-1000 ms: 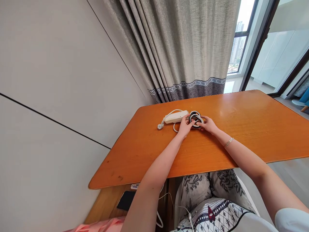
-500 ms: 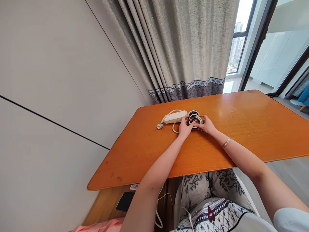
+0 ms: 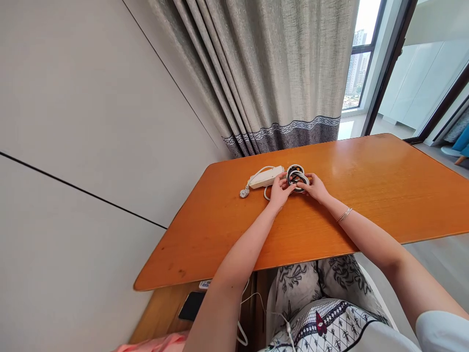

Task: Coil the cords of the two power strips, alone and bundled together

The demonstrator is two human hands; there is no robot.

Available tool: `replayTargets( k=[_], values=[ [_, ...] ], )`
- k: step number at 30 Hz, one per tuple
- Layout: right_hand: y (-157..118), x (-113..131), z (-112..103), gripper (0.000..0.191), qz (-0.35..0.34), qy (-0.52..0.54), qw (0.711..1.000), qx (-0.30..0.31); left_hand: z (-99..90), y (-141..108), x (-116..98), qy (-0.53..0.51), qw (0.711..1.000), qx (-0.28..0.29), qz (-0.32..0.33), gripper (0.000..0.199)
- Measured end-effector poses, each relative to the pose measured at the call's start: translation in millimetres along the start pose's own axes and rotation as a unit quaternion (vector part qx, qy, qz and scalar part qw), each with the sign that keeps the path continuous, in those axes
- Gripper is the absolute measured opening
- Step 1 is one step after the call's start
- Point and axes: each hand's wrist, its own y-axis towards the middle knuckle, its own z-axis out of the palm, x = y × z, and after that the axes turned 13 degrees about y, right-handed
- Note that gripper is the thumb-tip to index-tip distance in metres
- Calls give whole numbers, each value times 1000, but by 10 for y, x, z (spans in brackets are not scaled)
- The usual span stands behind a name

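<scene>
Coiled cable [image 3: 298, 173] between left hand [image 3: 280, 191] and right hand [image 3: 316, 189], each grip a pinch on its own side.

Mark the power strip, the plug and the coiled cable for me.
Power strip [image 3: 266, 177]: head view, middle of its body.
Plug [image 3: 244, 193]: head view, its round end.
Coiled cable [image 3: 299, 174]: head view, strands near the coil's middle.

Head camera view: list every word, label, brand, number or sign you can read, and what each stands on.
No text is readable.
Small white item past the near edge of the orange-brown wooden table: dark marks, too small to read.
Long white plastic power strip, pale rounded plug, coiled black and white cords: no legible lettering.
</scene>
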Motion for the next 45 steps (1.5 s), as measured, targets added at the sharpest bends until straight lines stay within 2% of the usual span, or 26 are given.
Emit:
replayTargets(
  k=[4, 8, 12, 17, 23, 28, 31, 35, 37, 39, 40, 43, 45],
  values=[
    [-56, 26, 34, 52, 13, 22, 999, 26, -15, 7, -29, 21, 999, -28, 5, 71],
    [-71, 24, 50, 60, 24, 33, 998, 51, -39, 23, -9, 78, 994, -66, 25, 56],
    [-69, 7, 61, 66, 1, 8, 999, 51, -46, 9, -11, 136, 985, -87, 59, 45],
    [-91, 31, 87, 60, -15, -18, 999, 47, -29, -43, -86, 155, 979, -111, 75, 49],
    [-81, 37, 100, 49, -9, -31, 999, 27, 14, -114, -134, 121, 981, -113, 101, 57],
    [-25, -5, 60, 38, -21, -31, 999, 23, 61, -144, -173, 41, 991, -79, 95, 62],
    [0, -18, 40, 36, -48, -43, 998, 16, 49, -144, -252, -37, 995, -44, 87, 56],
    [-47, 20, 51, 42, -134, -68, 989, -10, 5, -149, -375, -139, 989, 4, 50, 51],
    [-106, 59, 66, 60, -217, -128, 968, 14, -9, -159, -408, -158, 986, 22, 39, 53],
    [-162, 98, 79, 74, -279, -207, 936, 60, -17, -161, -410, -160, 986, 43, 37, 56],
    [-182, 115, 83, 70, -285, -235, 926, 77, -24, -157, -400, -155, 986, 53, 39, 56],
    [-189, 140, 74, 34, -248, -232, 939, 60, -61, -119, -344, -87, 991, 76, 62, 55],
    [-155, 136, 56, 28, -242, -190, 951, 23, -100, -89, -300, 32, 991, 71, 112, 54]
  ],
)
